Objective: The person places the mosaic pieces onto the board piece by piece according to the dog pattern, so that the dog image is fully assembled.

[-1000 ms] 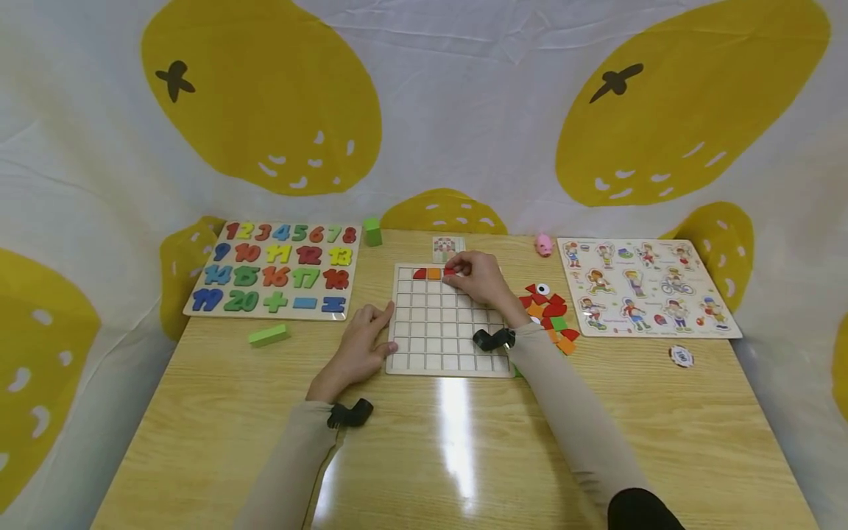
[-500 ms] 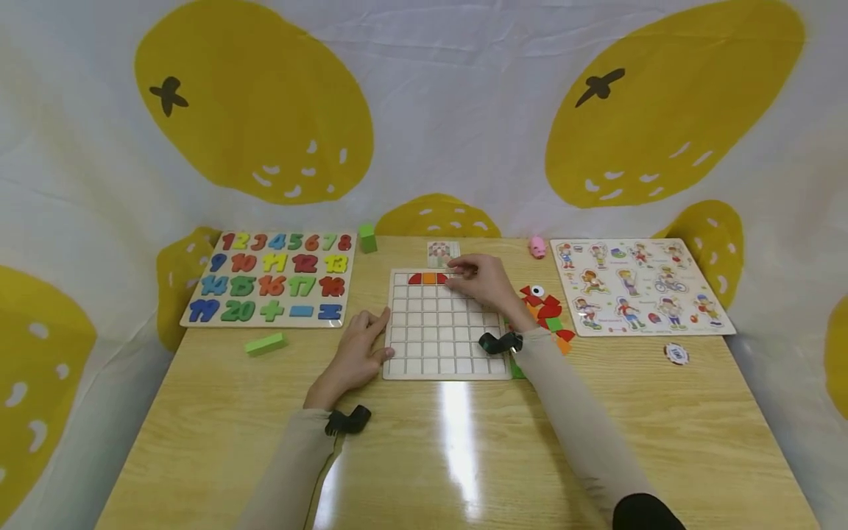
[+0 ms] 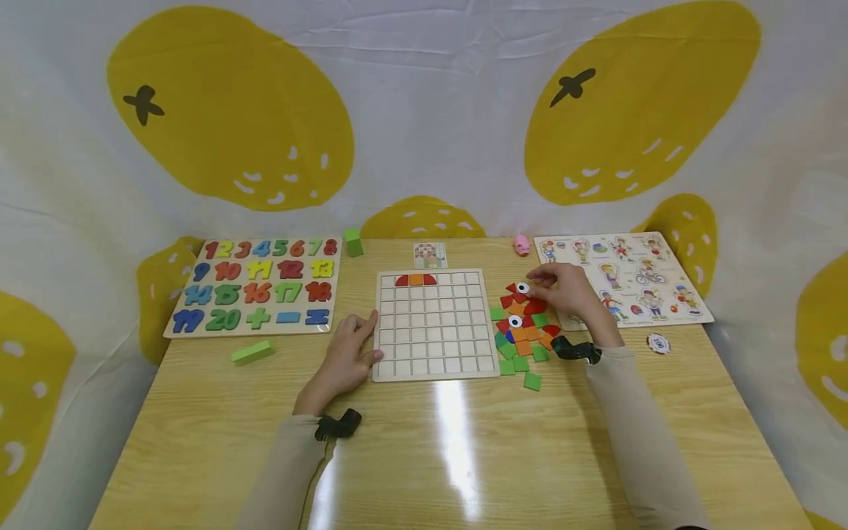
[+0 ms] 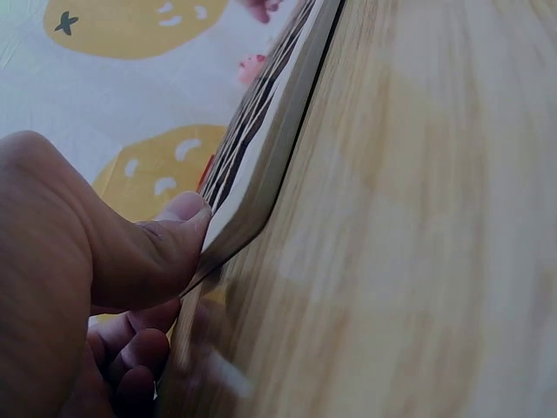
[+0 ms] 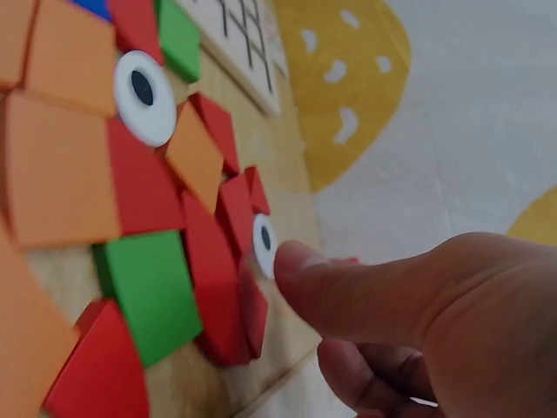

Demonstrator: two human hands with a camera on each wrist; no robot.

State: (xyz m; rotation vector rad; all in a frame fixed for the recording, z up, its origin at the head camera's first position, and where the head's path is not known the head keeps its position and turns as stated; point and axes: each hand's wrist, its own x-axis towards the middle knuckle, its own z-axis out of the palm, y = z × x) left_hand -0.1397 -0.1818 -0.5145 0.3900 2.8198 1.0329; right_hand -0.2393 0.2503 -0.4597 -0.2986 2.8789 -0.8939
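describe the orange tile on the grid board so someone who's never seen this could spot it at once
In the middle of the wooden table lies a pale grid board, its left edge touched by the person's left hand. Look along its row farthest from the person. The orange square tile sits there between two red round-cornered tiles, the only orange piece on the board.
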